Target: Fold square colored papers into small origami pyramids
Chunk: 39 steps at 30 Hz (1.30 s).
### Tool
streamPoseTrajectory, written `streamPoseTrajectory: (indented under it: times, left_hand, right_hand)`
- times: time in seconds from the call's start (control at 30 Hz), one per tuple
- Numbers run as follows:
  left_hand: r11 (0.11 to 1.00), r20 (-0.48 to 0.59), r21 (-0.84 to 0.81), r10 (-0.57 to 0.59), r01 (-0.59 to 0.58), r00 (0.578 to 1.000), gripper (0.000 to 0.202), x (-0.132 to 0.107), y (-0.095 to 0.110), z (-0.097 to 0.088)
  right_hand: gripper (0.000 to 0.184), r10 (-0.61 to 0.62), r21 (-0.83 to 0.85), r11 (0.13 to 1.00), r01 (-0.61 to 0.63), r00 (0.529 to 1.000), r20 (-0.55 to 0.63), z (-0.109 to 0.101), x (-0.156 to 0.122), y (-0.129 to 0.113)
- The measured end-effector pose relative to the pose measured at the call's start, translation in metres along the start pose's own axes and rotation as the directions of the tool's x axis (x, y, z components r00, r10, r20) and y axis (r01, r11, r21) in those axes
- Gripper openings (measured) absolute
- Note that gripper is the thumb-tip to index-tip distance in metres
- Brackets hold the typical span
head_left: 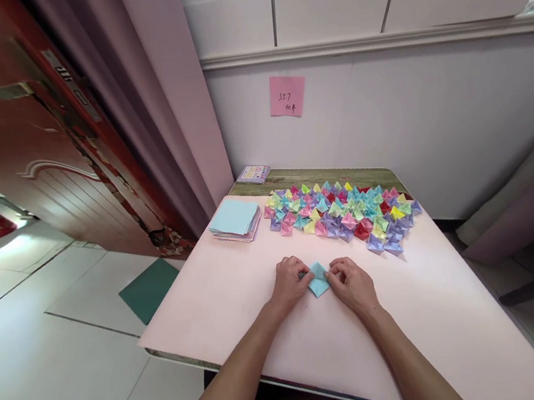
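Light-blue paper [318,280]: small, folded, between the two hands on the worktop [231,292]; nearer the near edge than the far one, one corner aimed at the near edge
Left hand [290,279]: fingers bent, thumb and forefinger drawn together at the paper's left corner
Right hand [352,282]: other fingers curled in, thumb and forefinger nearly closed at the paper's right corner; fingertip contact on the underside hidden
Fold risk: two-sided hold, so uneven pull from either hand could skew a crease or tear a corner; likely cause, one thumb pressing harder
Slip risk: thin paper, little to grip; a loosened pinch might let a flap spring open
Folded pieces [336,213]: many colours, packed from mid-worktop towards the far right corner, reaching close to the right edge; look light, so a sleeve, knuckle or draught could scatter them, outermost ones perhaps over that edge
Paper stack [234,217]: by the left edge towards the far left corner, sheets not squared up; a brush of the left forearm could fan them out, top sheet first
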State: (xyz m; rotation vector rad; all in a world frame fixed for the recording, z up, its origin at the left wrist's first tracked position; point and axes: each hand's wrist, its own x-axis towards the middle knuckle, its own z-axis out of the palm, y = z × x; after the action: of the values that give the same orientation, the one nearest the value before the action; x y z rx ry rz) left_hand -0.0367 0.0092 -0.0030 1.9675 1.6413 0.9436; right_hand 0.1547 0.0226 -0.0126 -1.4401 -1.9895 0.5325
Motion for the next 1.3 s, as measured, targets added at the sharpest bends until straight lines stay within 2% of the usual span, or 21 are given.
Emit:
streamPoseTrajectory:
  times: [0.1,0.27,0.4,0.47,0.57,0.67,0.73,0.8,0.9,1.07,1.2,1.3]
  left_hand:
    - [0.999,-0.028,0.019,-0.029,0.029,0.999,0.008,0.000,0.001,0.001]
    - [0.999,-0.078,0.020,-0.036,0.037,0.996,0.002,-0.001,0.001,0.001]
    - [0.998,-0.113,0.039,-0.043,0.048,0.993,0.011,-0.003,0.000,0.001]
    - [0.996,-0.115,0.077,-0.034,0.043,0.993,0.010,-0.004,0.000,0.002]
    - [0.980,-0.112,0.198,0.035,-0.012,0.993,0.004,-0.006,0.003,0.004]
    - [0.901,-0.059,0.401,0.204,-0.163,0.977,0.012,-0.009,0.006,0.009]
    - [0.820,0.018,0.506,0.300,-0.268,0.954,0.017,-0.012,0.009,0.011]
    - [0.772,0.095,0.542,0.337,-0.332,0.937,0.019,-0.016,0.011,0.012]
    - [0.775,0.163,0.524,0.317,-0.354,0.934,0.023,-0.026,0.013,0.008]
    - [0.782,0.253,0.497,0.284,-0.376,0.925,0.044,-0.039,0.016,-0.003]
    - [0.780,0.270,0.515,0.247,-0.356,0.931,0.046,-0.043,0.022,-0.004]
    - [0.805,0.280,0.491,0.216,-0.333,0.935,0.047,-0.041,0.025,-0.008]
  right_hand:
    - [0.031,0.060,-0.038,0.997,-0.062,0.997,-0.046,0.005,0.000,-0.007]
    - [0.031,0.080,-0.099,0.991,-0.091,0.991,-0.110,0.009,-0.001,-0.013]
    - [0.025,0.107,-0.176,0.976,-0.126,0.988,-0.112,0.010,-0.004,-0.016]
    - [0.022,0.076,-0.216,0.971,-0.104,0.988,-0.134,0.011,-0.006,-0.017]
    - [0.018,-0.092,-0.286,0.957,0.044,0.983,-0.157,0.014,-0.006,-0.016]
    - [0.017,-0.269,-0.329,0.918,0.222,0.957,-0.105,0.018,-0.005,-0.014]
    - [0.020,-0.316,-0.335,0.900,0.278,0.947,-0.062,0.021,-0.004,-0.012]
    - [0.024,-0.330,-0.330,0.894,0.304,0.944,-0.026,0.023,-0.004,-0.010]
    - [0.027,-0.315,-0.311,0.902,0.300,0.949,0.002,0.024,-0.003,-0.010]
    - [0.029,-0.251,-0.322,0.912,0.255,0.966,0.054,0.021,-0.002,-0.019]
    - [0.027,-0.200,-0.294,0.931,0.216,0.976,0.084,0.018,0.000,-0.022]
    - [0.024,-0.134,-0.210,0.965,0.154,0.985,0.107,0.014,0.003,-0.021]
